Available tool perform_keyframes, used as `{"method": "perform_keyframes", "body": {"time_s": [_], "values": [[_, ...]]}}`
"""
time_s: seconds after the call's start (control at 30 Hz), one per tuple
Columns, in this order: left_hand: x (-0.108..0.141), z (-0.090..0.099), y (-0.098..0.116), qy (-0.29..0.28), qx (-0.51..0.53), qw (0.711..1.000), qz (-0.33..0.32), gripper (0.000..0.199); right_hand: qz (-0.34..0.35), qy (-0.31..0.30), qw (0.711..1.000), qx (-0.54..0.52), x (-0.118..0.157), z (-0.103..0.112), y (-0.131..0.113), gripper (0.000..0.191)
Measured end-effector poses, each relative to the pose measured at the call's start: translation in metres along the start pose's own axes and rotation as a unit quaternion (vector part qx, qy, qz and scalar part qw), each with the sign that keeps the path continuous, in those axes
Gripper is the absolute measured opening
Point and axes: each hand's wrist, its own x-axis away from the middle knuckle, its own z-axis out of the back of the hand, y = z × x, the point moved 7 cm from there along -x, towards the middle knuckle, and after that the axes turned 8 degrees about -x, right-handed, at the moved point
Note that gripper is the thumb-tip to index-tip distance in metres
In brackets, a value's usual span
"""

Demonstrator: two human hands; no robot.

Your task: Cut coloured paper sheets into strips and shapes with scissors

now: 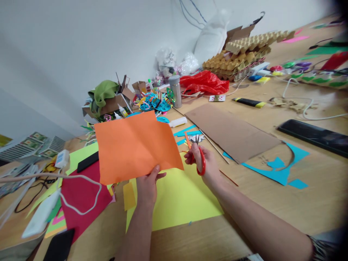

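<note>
My left hand [149, 186] pinches the lower edge of an orange paper sheet [133, 146], thumb in front and the other fingers mostly behind it. The sheet is held up over the table, with a notch cut from its upper right corner. To its right, my right hand [202, 161] is closed around red-handled scissors [201, 163], whose blades point up and away from me. A narrow orange strip [187, 140] shows beside the blades. Under both hands lies a yellow sheet [185, 203] on the wooden table [174, 244].
Brown cardboard [231, 132] and blue scraps [281, 175] lie right, near a large black phone [312, 134]. Red paper [81, 199], a white cable [81, 210] and a dark phone [59, 244] are left. Egg trays [236, 61] and a grey-lidded bottle [175, 92] stand behind.
</note>
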Motion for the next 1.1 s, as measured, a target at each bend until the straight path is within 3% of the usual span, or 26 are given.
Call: {"method": "perform_keyframes", "body": {"time_s": [0.17,0.43,0.9,1.1], "values": [[0.001,-0.002,-0.004,-0.021,-0.024,0.999,0.012,0.057,0.060,-0.031,0.997,0.030,0.003,-0.006,-0.010,0.041],[0.004,-0.007,-0.005,-0.035,-0.037,0.998,0.038,0.057,-0.020,-0.005,0.999,0.027,-0.001,-0.005,-0.002,0.034],[0.004,-0.008,-0.009,-0.054,-0.015,0.995,0.079,0.042,0.000,-0.019,0.999,0.031,-0.004,-0.007,0.001,0.023],[0.000,-0.003,-0.008,-0.030,0.067,0.993,0.096,0.045,-0.003,-0.055,0.998,0.027,-0.002,-0.014,0.003,0.022]]}}
